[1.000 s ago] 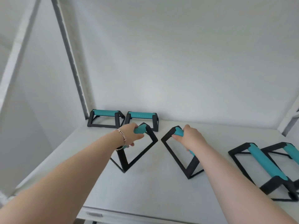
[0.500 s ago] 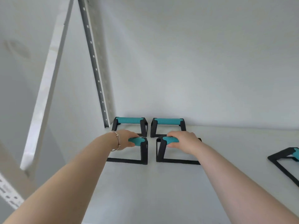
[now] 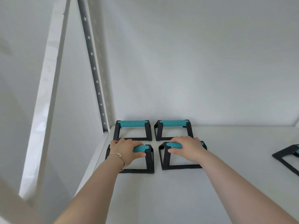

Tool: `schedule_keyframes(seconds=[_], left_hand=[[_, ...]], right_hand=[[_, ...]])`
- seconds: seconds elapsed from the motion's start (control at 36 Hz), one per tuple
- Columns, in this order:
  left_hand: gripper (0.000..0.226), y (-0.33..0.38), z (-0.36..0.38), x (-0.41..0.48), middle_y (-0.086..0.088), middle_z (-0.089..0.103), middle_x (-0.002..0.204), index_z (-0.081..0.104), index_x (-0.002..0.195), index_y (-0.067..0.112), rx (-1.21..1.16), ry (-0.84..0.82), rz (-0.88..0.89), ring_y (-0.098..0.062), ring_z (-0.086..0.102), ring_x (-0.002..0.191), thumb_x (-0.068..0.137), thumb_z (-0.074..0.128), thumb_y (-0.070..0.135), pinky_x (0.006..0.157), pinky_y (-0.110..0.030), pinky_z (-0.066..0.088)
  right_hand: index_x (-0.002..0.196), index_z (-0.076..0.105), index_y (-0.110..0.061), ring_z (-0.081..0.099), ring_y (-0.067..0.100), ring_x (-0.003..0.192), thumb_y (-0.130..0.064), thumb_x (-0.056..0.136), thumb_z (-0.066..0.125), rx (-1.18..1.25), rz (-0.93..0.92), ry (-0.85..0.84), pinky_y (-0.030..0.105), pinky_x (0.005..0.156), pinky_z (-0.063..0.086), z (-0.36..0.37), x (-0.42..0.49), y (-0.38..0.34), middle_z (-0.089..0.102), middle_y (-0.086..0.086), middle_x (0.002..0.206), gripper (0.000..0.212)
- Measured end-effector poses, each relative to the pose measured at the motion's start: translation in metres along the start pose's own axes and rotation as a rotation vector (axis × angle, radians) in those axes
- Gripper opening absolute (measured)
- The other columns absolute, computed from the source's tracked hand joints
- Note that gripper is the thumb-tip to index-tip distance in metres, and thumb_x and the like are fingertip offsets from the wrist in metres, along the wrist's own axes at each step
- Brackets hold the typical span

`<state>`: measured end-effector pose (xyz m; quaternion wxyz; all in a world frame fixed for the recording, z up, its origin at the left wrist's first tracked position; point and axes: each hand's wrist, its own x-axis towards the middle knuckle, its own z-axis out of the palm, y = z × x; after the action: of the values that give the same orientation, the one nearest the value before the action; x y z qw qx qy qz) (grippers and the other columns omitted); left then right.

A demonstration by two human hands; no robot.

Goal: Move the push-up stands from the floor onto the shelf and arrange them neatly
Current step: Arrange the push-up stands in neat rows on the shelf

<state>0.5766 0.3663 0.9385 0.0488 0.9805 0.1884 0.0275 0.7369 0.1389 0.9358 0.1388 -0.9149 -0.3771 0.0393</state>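
1. Nearest the camera, both forearms reached forward over the shelf (image 3: 186, 199), a bracelet (image 3: 120, 156) on the left wrist.

2. The left hand (image 3: 125, 149) was wrapped around the teal grip of the front-left stand (image 3: 149, 160), fingers over the top and thumb beneath. The right hand (image 3: 186, 147) was closed likewise on the grip of the front-right stand (image 3: 165, 159).

3. Change noted: a second earlier both stands were held tilted and skewed, corners toward each other, near mid-shelf. Half a second earlier they had been squared up and brought toward the back-left corner. At this moment both sat flat on the shelf, side by side with a narrow gap between them.

4. Just beyond, at 12 o'clock from each hand, stood the rear-left stand (image 3: 132, 123) and rear-right stand (image 3: 174, 123), unmoved, against the back wall. The front pair lay just short of them, apparently not touching, making a two-by-two block.

5. At 3 o'clock, well apart, a further stand (image 3: 284, 159) lay cut off by the frame edge, turned askew.

6. At 11 o'clock, a perforated upright (image 3: 92, 62) marked the shelf's left rear corner.

7. Judgement: this pair appeared placed; release of both grips looked to be the next step, with the skewed stand at 3 o'clock left to align.
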Motion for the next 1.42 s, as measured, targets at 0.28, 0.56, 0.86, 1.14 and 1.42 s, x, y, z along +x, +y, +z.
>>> schedule_keyframes(seconds=[0.28, 0.56, 0.86, 1.14, 1.42], left_hand=[[0.051, -0.004, 0.0, 0.019, 0.016, 0.052, 0.094, 0.047, 0.125, 0.051, 0.011, -0.015, -0.073, -0.015, 0.048, 0.101, 0.082, 0.039, 0.076, 0.093, -0.041, 0.031], [0.052, -0.005, 0.001, 0.023, 0.014, 0.056, 0.099, 0.046, 0.126, 0.05, 0.037, -0.013, -0.049, -0.015, 0.048, 0.101, 0.082, 0.037, 0.076, 0.092, -0.04, 0.032], [0.05, -0.007, 0.002, 0.024, 0.015, 0.056, 0.097, 0.048, 0.124, 0.049, 0.037, 0.009, -0.024, -0.015, 0.047, 0.101, 0.083, 0.036, 0.075, 0.091, -0.04, 0.031], [0.05, -0.007, 0.005, 0.026, 0.015, 0.056, 0.097, 0.048, 0.124, 0.05, 0.05, 0.021, -0.018, -0.016, 0.047, 0.1, 0.083, 0.035, 0.076, 0.09, -0.041, 0.031], [0.052, -0.008, 0.007, 0.029, 0.014, 0.057, 0.098, 0.047, 0.126, 0.05, 0.06, 0.03, -0.011, -0.016, 0.048, 0.1, 0.083, 0.033, 0.076, 0.089, -0.041, 0.031]], right_hand=[[0.119, 0.055, -0.045, 0.048, 0.016, 0.107, -0.074, 0.082, 0.046, -0.049, -0.009, 0.043, 0.039, 0.095, 0.028, 0.005, 0.019, -0.001, 0.06, -0.011, 0.106, 0.048], [0.122, 0.055, -0.044, 0.048, 0.017, 0.11, -0.075, 0.082, 0.044, -0.068, -0.009, 0.049, 0.041, 0.098, 0.029, 0.006, 0.023, -0.002, 0.06, -0.011, 0.108, 0.051], [0.123, 0.055, -0.044, 0.047, 0.016, 0.111, -0.075, 0.083, 0.044, -0.056, -0.006, 0.05, 0.04, 0.098, 0.028, 0.006, 0.023, -0.003, 0.06, -0.012, 0.109, 0.051], [0.125, 0.054, -0.044, 0.047, 0.016, 0.112, -0.075, 0.083, 0.043, -0.074, 0.004, 0.06, 0.04, 0.097, 0.027, 0.008, 0.024, -0.005, 0.06, -0.012, 0.11, 0.054], [0.123, 0.055, -0.047, 0.046, 0.016, 0.112, -0.077, 0.081, 0.042, -0.057, 0.002, 0.04, 0.039, 0.095, 0.026, 0.008, 0.028, -0.001, 0.06, -0.013, 0.111, 0.053]])
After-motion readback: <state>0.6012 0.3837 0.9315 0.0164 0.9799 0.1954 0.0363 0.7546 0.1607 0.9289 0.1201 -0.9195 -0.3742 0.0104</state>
